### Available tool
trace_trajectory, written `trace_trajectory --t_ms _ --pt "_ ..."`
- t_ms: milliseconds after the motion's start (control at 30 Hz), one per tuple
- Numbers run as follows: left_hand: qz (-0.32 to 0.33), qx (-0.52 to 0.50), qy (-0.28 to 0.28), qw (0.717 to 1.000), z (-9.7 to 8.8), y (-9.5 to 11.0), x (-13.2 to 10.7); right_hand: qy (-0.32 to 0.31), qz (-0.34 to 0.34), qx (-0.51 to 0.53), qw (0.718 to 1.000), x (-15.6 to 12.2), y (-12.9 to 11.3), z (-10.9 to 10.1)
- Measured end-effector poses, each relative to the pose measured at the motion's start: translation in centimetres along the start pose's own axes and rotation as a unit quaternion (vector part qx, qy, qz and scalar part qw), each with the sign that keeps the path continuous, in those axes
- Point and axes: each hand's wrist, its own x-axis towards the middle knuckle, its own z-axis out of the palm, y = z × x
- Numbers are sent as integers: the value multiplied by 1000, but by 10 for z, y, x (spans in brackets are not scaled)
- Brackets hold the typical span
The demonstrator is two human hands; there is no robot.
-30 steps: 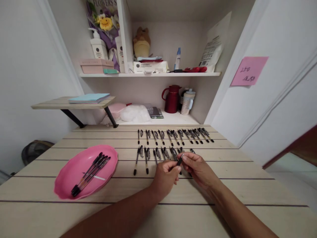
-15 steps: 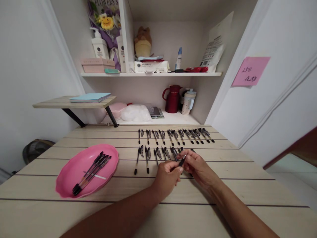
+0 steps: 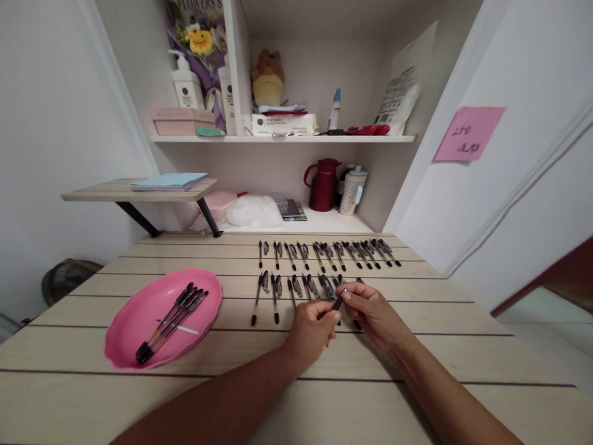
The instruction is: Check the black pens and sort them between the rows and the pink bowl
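Pale, wood-look boards are forming the table [image 3: 467,352], and your forearms [image 3: 236,398] are extending over its nearest part. Off to your left, the pink bowl [image 3: 134,309] is holding a small bundle of pens [image 3: 172,324] and a white strip [image 3: 188,330]. Ahead of you, your left hand [image 3: 308,334] is gripping a black pen part [image 3: 338,303] between thumb and fingers, while your right hand [image 3: 377,318] is pinching its silvery end; your fingers are covering too much to tell whether you are holding one piece or two. Both hands are hiding some of the right part of the near row of pens [image 3: 275,303]. Several pens there are lying with loose caps [image 3: 265,282] beside them, and the far row of pens [image 3: 318,257] is lying beyond, with caps among them too. Judging progress, the bundled pens are looking whole, so they may be making up the done portion, though you are getting no sure view of that; the piece in your hands is seeming midway, and both rows are apparently what is left. Farther back, a red jug [image 3: 322,185] and a pale cup [image 3: 352,194] are standing below the shelf [image 3: 282,139].
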Motion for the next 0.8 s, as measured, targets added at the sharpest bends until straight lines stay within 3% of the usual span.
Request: trace_trajectory --t_ms 267,367,433,500,567,600,700,767,800 --pt "9 17 2 1000 0 -1 0 -3 -29 -62 998 3 3 -2" --pt "-16 -24 3 1000 1 1 0 76 -70 -148 984 9 -4 -18" --pt "-29 -52 7 998 2 1 0 195 -99 -279 935 15 -8 -34" --pt "-36 -71 14 997 3 2 0 276 -95 -440 849 20 -9 -49" --pt "-39 -84 18 996 4 4 0 288 -69 -558 775 24 -5 -59" --pt "-40 -88 17 995 3 5 0 280 -58 -593 753 25 -2 -62" --pt "-41 -108 3 993 2 7 0 249 -45 -641 725 30 6 -65" --pt "-51 -122 -14 991 1 8 -1 252 -52 -631 732 32 8 -65" --pt "-59 -126 -25 990 0 8 -2 260 -57 -608 748 33 7 -65"
